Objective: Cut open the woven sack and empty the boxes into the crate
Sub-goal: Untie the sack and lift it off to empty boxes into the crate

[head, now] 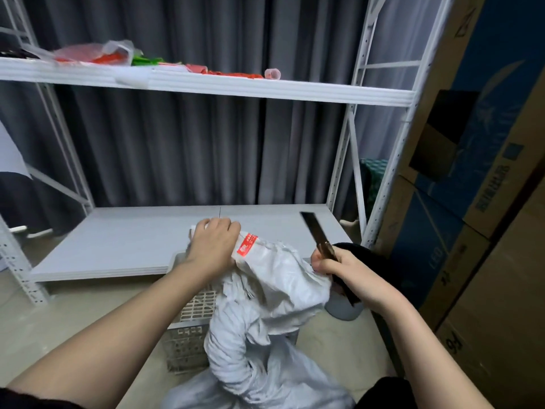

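We have the sack (pixel 265 296) draped over the crate (pixel 194 314) on the floor, its long axis running from our lap up to the tagged end. Our left hand (pixel 213 246) grips that far end; our right hand (pixel 333 265), nearer, pinches fabric and the knife (pixel 317 234), blade pointing away. No boxes show.

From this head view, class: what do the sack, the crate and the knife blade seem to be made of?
Sack: woven plastic, probably; white, matte, stiff creases.
Crate: likely moulded plastic; pale grey lattice of slots.
Knife blade: apparently metal; flat, dark, thin, though blurred.
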A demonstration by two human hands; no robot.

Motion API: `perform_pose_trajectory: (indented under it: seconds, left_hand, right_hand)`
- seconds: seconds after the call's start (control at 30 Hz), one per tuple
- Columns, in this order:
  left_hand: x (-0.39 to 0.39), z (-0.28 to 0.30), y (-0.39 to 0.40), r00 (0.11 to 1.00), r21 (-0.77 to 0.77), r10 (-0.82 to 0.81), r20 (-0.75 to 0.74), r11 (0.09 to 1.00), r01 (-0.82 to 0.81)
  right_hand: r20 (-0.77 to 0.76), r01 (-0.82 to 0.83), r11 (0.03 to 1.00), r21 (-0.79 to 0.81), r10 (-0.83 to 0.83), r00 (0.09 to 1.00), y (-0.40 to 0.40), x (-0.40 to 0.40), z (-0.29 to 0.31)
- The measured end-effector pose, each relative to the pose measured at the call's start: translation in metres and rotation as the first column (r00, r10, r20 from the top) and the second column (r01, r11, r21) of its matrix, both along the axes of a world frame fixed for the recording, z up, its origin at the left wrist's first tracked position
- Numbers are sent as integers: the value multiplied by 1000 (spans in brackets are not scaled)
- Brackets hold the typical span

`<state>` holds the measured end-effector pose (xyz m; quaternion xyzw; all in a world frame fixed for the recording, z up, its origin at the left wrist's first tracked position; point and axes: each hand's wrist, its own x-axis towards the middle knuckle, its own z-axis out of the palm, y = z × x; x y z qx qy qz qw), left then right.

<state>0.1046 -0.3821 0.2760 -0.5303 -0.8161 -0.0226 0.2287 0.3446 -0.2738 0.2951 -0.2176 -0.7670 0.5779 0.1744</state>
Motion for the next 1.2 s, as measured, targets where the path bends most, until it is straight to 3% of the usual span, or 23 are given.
perform_pose_trajectory:
  seconds: [0.07,0.2,0.27,0.4,0.53,0.6,0.67,0.7,0.77,0.83,0.9,0.93,1.0,1.07,1.2]
  left_hand:
    - [-7,-2,-4,990,131,-41,-132,990,59]
    - [-15,-9,-9,898,335,-195,-394,880,338]
    - [-13,-9,-13,846,361,-257,-468,818,448]
    - [-6,-5,-16,777,369,-327,-538,737,566]
    - [-2,-2,-18,784,412,-361,-505,698,586]
    - [-3,-3,-16,839,404,-361,-407,753,520]
    - [-3,-4,-16,908,369,-341,-245,833,413]
    - [-1,-3,-18,921,337,-367,-134,857,390]
    - [7,3,-23,894,287,-414,172,889,356]
    - [14,9,-25,741,279,-361,566,930,240]
    - [16,16,-15,498,271,-249,831,962,29]
    - [15,19,-7,444,214,-168,880,975,-55]
    - [13,20,3,512,65,3,859,991,-116]
    - [11,17,7,552,59,22,833,990,-128]
    - [9,13,5,298,133,-96,950,985,-106]
  right_hand:
    - [82,64,998,2,-64,995,4,1,-2]
    - [-83,444,895,29,-441,894,7,-12,-9]
    - [-150,495,862,111,-478,866,8,-23,-10]
    - [-52,246,862,443,-249,967,11,-43,-1]
    - [120,30,906,422,-89,989,18,-56,-2]
    - [83,93,941,325,-126,989,16,-58,-4]
    - [-16,222,969,112,-221,975,11,-58,-7]
    - [-56,281,960,16,-280,958,11,-58,-10]
    - [-76,390,921,-16,-390,918,12,-56,-21]
    - [-108,475,879,-35,-476,873,6,-57,-30]
    - [-145,541,841,-23,-538,830,-3,-58,-38]
    - [-170,561,828,24,-549,818,-8,-59,-40]
    - [-193,581,805,121,-555,809,-17,-61,-44]
    - [-188,573,802,169,-545,817,-23,-61,-47]
    - [-157,500,834,234,-475,866,-29,-58,-55]
